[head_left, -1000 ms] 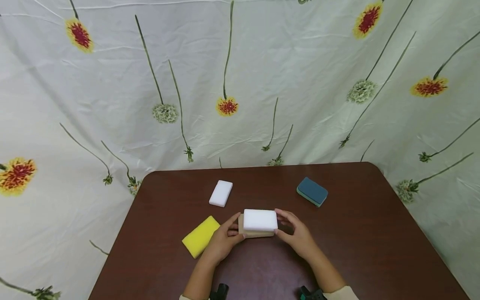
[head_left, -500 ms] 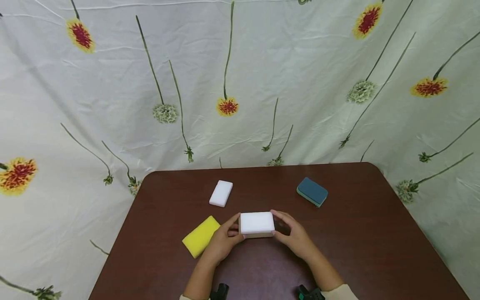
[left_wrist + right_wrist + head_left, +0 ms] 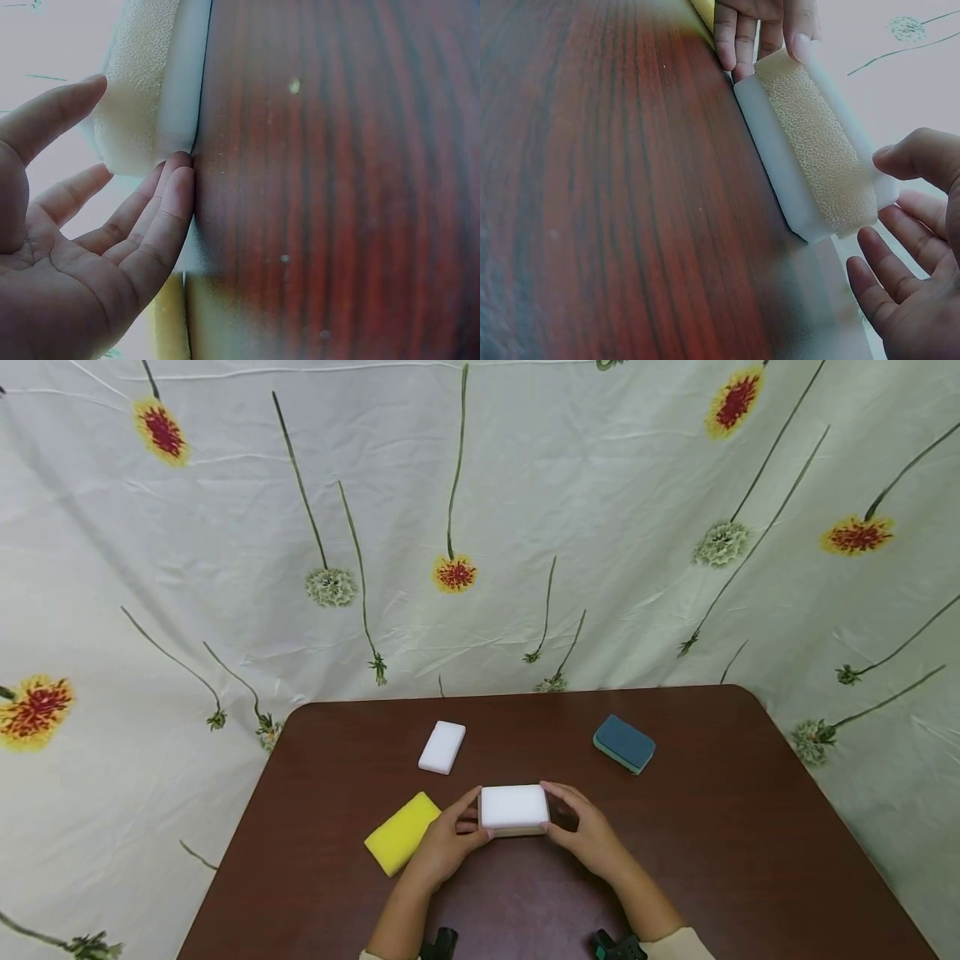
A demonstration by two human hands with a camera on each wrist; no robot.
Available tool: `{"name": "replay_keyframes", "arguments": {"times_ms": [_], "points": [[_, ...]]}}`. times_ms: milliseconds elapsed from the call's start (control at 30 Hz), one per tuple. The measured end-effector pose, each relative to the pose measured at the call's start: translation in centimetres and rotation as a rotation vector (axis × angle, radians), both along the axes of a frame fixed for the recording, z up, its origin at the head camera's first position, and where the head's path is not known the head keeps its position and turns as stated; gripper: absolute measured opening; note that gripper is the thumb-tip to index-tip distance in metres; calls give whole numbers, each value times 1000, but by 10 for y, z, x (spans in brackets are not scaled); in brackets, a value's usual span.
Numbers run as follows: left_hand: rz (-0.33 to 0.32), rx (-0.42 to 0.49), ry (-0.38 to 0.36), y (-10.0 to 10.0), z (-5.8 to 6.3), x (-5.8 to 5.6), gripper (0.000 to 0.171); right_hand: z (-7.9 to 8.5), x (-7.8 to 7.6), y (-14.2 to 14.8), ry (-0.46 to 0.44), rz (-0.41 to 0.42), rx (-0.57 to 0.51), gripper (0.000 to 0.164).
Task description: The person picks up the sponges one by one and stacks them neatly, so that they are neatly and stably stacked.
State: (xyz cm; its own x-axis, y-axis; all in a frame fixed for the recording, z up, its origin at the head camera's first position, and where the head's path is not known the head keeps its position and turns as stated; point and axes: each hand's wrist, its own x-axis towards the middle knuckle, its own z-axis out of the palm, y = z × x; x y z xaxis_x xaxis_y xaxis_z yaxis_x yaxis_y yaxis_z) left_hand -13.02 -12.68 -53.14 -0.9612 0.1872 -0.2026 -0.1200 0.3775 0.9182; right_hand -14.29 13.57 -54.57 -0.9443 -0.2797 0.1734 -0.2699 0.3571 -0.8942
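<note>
Three sponge blocks lie stacked at the middle of the table. On top is a white sponge (image 3: 514,806); under it is a porous beige sponge (image 3: 821,142), and another white sponge (image 3: 769,150) forms the bottom layer, hidden in the head view. My left hand (image 3: 444,845) spans the stack's left end, thumb and index finger pinching the beige layer at its corners. At the right end, my right hand (image 3: 596,837) holds the top white sponge between thumb and index finger. The lower fingers of both hands rest near the tabletop.
Close to my left hand lies a yellow sponge (image 3: 402,832). A separate white block (image 3: 442,747) lies farther back, and a blue-and-green sponge (image 3: 624,743) is at the back right. Behind the brown table (image 3: 720,827) hangs a flowered cloth (image 3: 600,510).
Since a second ago my right hand has brought the top white sponge left and toward me, lining it up over the beige one. Over the last half second almost nothing moves.
</note>
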Motion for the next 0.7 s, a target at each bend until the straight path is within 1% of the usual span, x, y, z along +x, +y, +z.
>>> {"name": "replay_keyframes", "arguments": {"times_ms": [333,467,600,700], "points": [[4,6,4,0,0,0,77,1,0,-1,5,3,-1,59],[5,7,4,0,0,-1,77,1,0,-2,15,4,18,60],[2,9,4,0,0,-1,77,0,1,-3,9,0,44,64],[2,9,3,-1,1,0,78,0,1,-3,-5,-4,44,68]]}}
